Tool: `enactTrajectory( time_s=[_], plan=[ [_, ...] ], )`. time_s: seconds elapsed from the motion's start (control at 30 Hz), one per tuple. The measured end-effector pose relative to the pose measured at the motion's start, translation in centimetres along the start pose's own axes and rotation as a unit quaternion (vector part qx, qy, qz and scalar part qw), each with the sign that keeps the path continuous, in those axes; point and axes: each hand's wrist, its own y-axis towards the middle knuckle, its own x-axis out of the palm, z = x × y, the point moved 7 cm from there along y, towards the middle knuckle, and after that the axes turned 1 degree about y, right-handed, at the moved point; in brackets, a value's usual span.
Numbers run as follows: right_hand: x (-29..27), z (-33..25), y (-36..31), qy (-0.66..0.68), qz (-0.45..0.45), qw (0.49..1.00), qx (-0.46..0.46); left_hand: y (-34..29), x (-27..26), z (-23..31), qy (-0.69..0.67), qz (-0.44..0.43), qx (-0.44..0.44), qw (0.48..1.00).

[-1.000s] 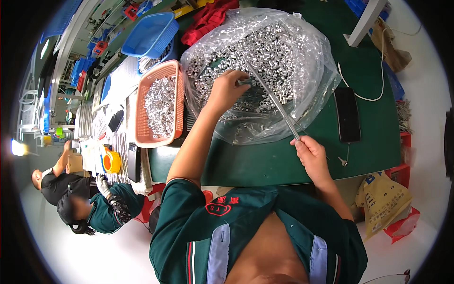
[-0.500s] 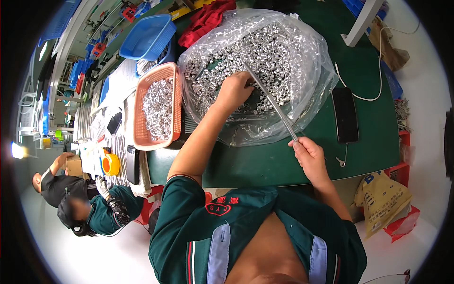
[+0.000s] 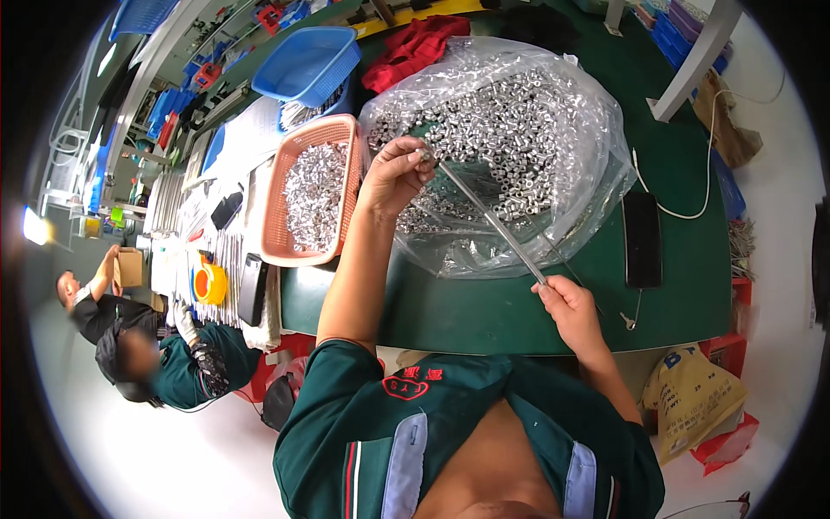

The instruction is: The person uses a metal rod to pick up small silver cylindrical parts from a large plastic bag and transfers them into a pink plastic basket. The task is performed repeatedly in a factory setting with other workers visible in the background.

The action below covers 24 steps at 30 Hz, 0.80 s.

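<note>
My right hand (image 3: 571,316) grips the near end of a long thin silvery metal rod (image 3: 494,223), which slants up to the left over a pile of parts. At the rod's far end, my left hand (image 3: 393,180) is closed in a pinch on a small metal sleeve (image 3: 424,156). Whether the sleeve touches the rod tip, I cannot tell. Beneath the rod, many short silvery metal sleeves (image 3: 527,130) lie in a wide, opened clear plastic bag (image 3: 601,177) on the green table (image 3: 432,311).
Left of the bag stands a salmon-pink basket (image 3: 270,208) of small shiny metal pieces, with a blue basket (image 3: 298,65) behind. A red cloth (image 3: 415,50) lies beyond the bag. At right are a black phone (image 3: 641,238), a white cable (image 3: 700,212) and a metal post (image 3: 696,60). Two people are at left.
My left hand has lifted from the pile and moved left, now pinching a small sleeve near the rod's tip. The right hand keeps its grip. The whole view has shifted slightly.
</note>
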Motion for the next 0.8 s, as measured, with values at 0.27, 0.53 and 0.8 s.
enactTrajectory(
  time_s=[0.27,0.53,0.8],
  plan=[
    [0.1,-0.2,0.0,-0.026,-0.006,1.0,-0.008,-0.7,0.3,-0.1,0.07,0.007,-0.026,0.997],
    [0.1,-0.3,0.0,-0.028,-0.007,0.999,-0.019,-1.8,2.2,2.6,0.303,0.08,0.033,0.949],
    [0.4,-1.2,-0.6,-0.058,0.033,0.996,-0.056,-3.5,3.1,2.9,0.317,0.143,0.05,0.936]
  ],
)
